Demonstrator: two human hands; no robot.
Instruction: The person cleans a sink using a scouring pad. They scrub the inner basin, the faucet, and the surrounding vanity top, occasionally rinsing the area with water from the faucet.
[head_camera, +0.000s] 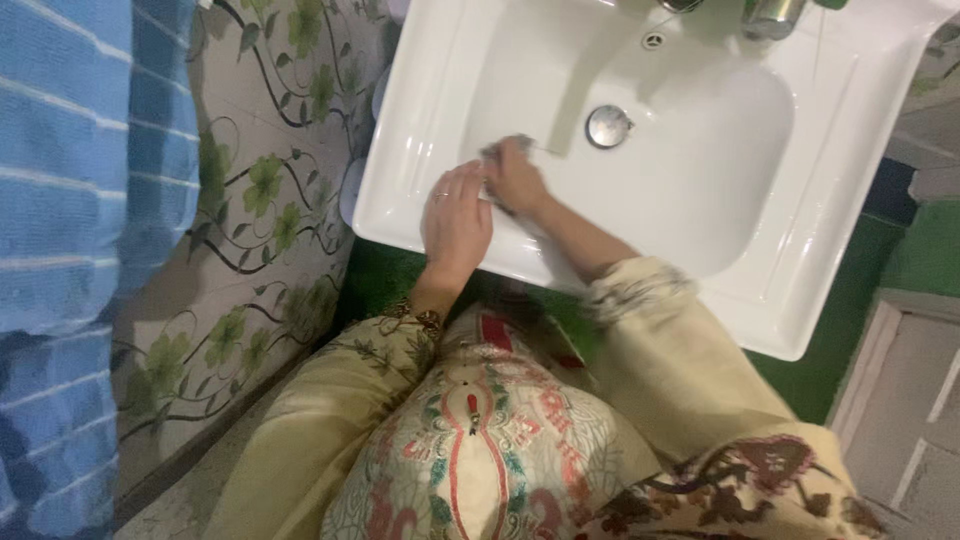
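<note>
one white rectangular sink (760, 260), viewed from above. one round metal drain plug (609, 126) sits in the basin floor; one small overflow hole (653, 40) lies above it near the back wall. one metal tap (775, 17) shows at the top edge, partly cut off.

two hands in view, both the person's own. the right hand (516, 178) is inside the basin near the front left wall, fingers curled and pressed onto one small grey scrubbing pad (508, 147). the pad is largely covered by the hand; only a blurred grey edge shows beyond the fingertips, flat against the white basin. its texture cannot be told.

the left hand (456, 222) rests on the front rim of the sink, just beside the right hand and touching it at the wrist side, fingers together and laid flat, holding nothing. one ring (440, 196) shows on a finger.

both arms wear pale yellow sleeves with patterned cuffs.

one blue striped towel (70, 200) hangs at the left, well apart from the sink. wall tiles with a green floral pattern (260, 200) lie between towel and sink. green floor (850, 320) shows below the sink.
</note>
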